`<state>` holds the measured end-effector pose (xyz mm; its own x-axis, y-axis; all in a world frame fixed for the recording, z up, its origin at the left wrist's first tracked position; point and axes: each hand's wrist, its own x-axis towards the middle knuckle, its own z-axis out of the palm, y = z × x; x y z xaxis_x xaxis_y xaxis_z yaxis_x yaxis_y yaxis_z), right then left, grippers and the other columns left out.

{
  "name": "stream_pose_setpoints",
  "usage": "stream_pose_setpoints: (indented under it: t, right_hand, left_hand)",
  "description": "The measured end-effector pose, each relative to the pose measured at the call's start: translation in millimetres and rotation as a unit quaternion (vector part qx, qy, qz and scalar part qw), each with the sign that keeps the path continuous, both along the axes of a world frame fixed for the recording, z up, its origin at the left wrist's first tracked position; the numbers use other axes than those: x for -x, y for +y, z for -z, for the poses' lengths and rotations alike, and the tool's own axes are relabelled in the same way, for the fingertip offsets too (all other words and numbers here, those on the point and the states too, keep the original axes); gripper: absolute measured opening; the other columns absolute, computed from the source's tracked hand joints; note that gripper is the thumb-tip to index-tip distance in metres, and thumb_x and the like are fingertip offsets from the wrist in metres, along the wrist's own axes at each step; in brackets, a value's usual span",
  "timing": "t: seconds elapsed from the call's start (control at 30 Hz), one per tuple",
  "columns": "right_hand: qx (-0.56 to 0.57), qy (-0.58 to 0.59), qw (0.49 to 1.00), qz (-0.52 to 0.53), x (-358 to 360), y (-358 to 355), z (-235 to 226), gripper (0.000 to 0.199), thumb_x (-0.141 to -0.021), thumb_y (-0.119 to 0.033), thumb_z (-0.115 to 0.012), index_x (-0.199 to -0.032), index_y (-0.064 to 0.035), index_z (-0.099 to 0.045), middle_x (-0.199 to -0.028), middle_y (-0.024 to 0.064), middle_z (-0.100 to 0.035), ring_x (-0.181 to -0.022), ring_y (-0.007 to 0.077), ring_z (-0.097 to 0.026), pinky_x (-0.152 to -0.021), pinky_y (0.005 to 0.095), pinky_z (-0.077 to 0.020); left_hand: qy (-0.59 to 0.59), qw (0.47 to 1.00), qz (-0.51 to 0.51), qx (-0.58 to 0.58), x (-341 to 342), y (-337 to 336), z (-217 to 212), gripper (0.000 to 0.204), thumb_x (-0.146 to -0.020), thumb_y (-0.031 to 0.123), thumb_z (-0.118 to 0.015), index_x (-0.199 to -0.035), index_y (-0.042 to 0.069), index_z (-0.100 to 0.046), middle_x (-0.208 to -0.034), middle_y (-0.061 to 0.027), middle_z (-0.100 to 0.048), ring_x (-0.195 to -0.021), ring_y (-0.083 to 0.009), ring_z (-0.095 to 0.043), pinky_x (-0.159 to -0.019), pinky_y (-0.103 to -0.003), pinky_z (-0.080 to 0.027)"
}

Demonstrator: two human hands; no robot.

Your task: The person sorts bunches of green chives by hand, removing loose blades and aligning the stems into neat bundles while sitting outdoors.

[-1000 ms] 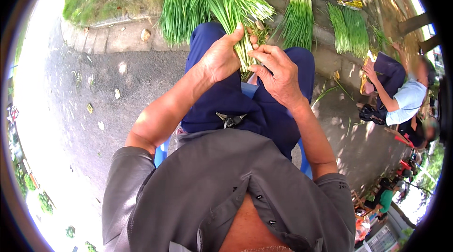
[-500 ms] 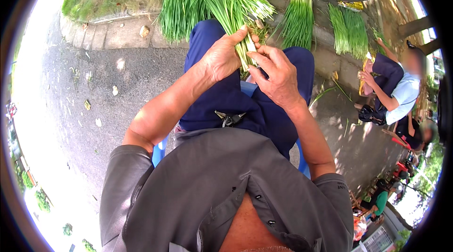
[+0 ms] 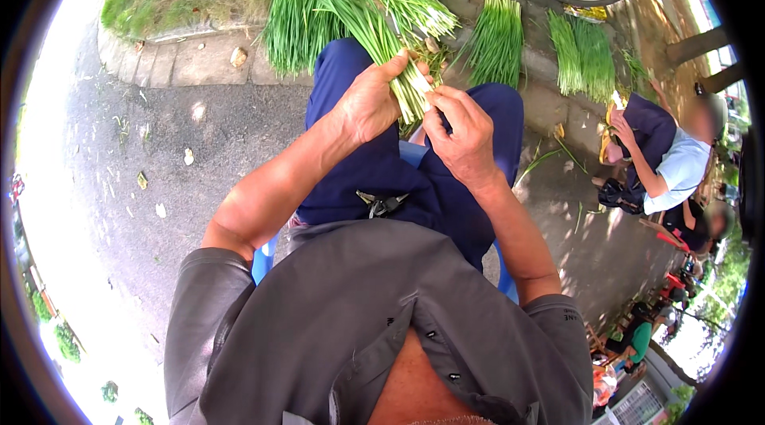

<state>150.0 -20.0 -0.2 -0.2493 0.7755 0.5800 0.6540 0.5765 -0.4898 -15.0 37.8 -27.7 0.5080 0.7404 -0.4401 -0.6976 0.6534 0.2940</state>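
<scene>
The left hand [image 3: 368, 102] gripped a scallion bunch [image 3: 362, 19]; right hand [image 3: 462, 134] fingers pinched its white ends (several finished bundles [image 3: 498, 39] already lay on the paving [image 3: 199, 66]).

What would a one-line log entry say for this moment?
left hand: grips green onion bunch | right hand: pinches its white ends | more bunches: on pavement

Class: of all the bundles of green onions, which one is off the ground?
The green onion bundle gripped in the left hand; the rest lie on the pavement.
</scene>
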Motion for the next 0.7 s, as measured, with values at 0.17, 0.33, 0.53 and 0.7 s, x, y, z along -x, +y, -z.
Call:
stream_pose_setpoints:
  t: [0.17,0.33,0.53,0.7]
  right_hand:
    - [-0.043,0.005,0.999,-0.018,3,0,-1,0.026,-0.074,0.006,-0.072,-0.099,0.0004,-0.063,-0.094,0.0125,-0.066,-0.077,0.028,-0.068,-0.065,0.0354,-0.0572]
    - [-0.018,0.028,0.999,-0.032,5,-4,-2,0.029,-0.077,0.0,-0.077,-0.102,-0.0002,-0.063,-0.098,0.0123,-0.068,-0.081,0.0276,-0.07,-0.069,0.034,-0.0583]
    - [0.115,0.118,0.984,-0.064,-2,0,-2,0.052,-0.072,-0.019,-0.087,-0.114,-0.0011,-0.061,-0.102,0.0118,-0.071,-0.082,0.0223,-0.071,-0.072,0.0319,-0.0585]
    - [0.112,0.104,0.986,-0.067,-4,1,-1,0.047,-0.073,-0.014,-0.086,-0.112,-0.0013,-0.062,-0.096,0.0098,-0.07,-0.08,0.0214,-0.07,-0.07,0.0322,-0.0579]
  left_hand:
    - [-0.047,0.999,-0.011,-0.005,1,1,-10,0.028,-0.107,0.027,-0.045,-0.121,0.004,-0.049,-0.104,-0.0092,-0.061,-0.096,-0.0233,-0.063,-0.091,-0.044,-0.056]
    - [-0.091,0.996,-0.008,-0.013,4,3,-5,0.028,-0.107,0.028,-0.043,-0.121,0.004,-0.047,-0.098,-0.0071,-0.056,-0.089,-0.0209,-0.059,-0.09,-0.044,-0.055]
    - [-0.083,0.996,-0.005,-0.026,9,10,-5,0.027,-0.108,0.027,-0.042,-0.12,0.004,-0.046,-0.096,-0.006,-0.054,-0.086,-0.0196,-0.056,-0.086,-0.042,-0.055]
    - [-0.096,0.995,0.009,-0.034,9,5,-7,0.027,-0.107,0.026,-0.046,-0.123,0.004,-0.047,-0.098,-0.0057,-0.054,-0.087,-0.019,-0.056,-0.082,-0.04,-0.056]
